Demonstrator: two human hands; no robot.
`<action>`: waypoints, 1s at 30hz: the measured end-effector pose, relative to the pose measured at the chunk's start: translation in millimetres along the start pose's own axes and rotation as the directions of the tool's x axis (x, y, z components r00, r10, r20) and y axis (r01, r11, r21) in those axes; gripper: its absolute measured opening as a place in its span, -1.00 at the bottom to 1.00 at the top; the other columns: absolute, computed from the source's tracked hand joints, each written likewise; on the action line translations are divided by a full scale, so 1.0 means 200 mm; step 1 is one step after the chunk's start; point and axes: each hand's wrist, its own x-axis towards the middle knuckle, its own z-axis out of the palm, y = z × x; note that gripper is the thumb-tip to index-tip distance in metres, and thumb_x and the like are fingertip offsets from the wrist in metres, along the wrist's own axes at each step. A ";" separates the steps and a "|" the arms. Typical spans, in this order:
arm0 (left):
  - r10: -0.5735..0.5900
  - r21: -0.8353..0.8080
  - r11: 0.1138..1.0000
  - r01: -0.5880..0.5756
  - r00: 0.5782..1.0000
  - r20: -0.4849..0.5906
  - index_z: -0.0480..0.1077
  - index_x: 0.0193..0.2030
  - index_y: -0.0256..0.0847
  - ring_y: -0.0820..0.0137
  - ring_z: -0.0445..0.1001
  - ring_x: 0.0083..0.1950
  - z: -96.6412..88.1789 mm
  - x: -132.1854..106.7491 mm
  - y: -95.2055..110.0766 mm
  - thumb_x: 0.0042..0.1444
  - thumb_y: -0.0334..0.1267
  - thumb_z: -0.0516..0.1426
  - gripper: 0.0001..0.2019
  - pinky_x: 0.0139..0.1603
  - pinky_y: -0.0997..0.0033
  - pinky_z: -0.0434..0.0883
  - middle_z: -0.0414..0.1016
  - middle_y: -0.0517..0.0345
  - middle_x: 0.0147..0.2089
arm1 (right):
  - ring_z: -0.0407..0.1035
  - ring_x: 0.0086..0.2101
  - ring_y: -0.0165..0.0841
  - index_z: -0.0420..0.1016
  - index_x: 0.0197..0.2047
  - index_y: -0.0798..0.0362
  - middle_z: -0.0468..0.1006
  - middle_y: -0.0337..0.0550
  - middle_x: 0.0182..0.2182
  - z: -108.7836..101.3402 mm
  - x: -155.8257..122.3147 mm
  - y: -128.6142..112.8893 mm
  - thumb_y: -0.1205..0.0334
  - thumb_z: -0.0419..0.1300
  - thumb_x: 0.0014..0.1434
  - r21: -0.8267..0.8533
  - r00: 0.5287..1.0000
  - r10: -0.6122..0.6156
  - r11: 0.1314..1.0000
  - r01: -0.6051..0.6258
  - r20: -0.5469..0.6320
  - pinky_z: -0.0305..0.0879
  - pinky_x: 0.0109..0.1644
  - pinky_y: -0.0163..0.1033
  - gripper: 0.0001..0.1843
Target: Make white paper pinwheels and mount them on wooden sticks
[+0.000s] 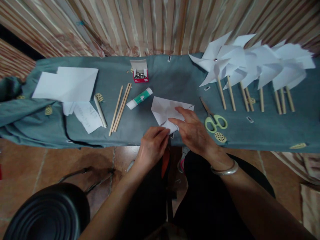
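Observation:
A white sheet of paper (163, 108) with cut or folded corners lies at the table's near edge. My left hand (153, 143) is closed, its thumb and fingers pinching the paper's near corner, which is bent inward. My right hand (195, 133) rests on the paper's right side with fingers stretched apart; its lower fingers are partly hidden. Just right of that hand lie scissors (215, 121) with green handles. A green and white glue stick (140, 98) is on its side, left of the paper.
Finished white paper pinwheels (265, 63) on wooden sticks lie at the right. Loose wooden sticks (119, 111), a red box (140, 80) of small metal pieces and stacked white paper (77, 81) with a rolled piece (100, 111) are left. A black stool (47, 213) stands below the green-grey tablecloth (175, 76).

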 end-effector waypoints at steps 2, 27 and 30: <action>0.002 0.002 1.000 -0.002 1.000 -0.002 0.48 -0.10 -0.29 0.34 0.52 -0.19 0.00 0.00 0.00 0.27 -0.37 0.09 -0.84 -0.17 0.36 0.52 0.54 0.01 -0.22 | 0.18 0.22 -0.07 0.52 0.09 0.11 0.30 0.10 0.25 0.00 0.00 0.00 0.50 -0.08 0.24 -0.016 1.000 -0.007 1.000 0.007 0.006 0.24 0.28 0.12 -0.52; -0.012 0.052 0.999 0.009 0.998 0.056 0.47 -0.15 -0.35 0.29 0.51 -0.16 0.01 -0.01 -0.01 0.24 -0.38 0.08 -0.84 -0.16 0.32 0.55 0.51 -0.08 -0.18 | 0.05 0.33 -0.12 0.43 0.02 0.17 0.40 0.17 0.20 0.15 0.03 -0.11 0.50 -0.11 0.28 -0.220 0.991 -0.093 0.973 0.069 -0.100 0.20 0.22 0.05 -0.63; -0.007 0.066 0.998 0.003 0.998 0.059 0.47 -0.18 -0.34 0.29 0.51 -0.18 0.01 0.00 -0.01 0.25 -0.37 0.07 -0.85 -0.17 0.34 0.55 0.51 -0.06 -0.20 | 0.09 0.32 -0.10 0.45 -0.01 0.21 0.41 0.21 0.18 0.16 0.03 -0.13 0.51 -0.11 0.28 -0.210 0.987 -0.108 0.974 0.081 -0.118 0.20 0.22 0.05 -0.63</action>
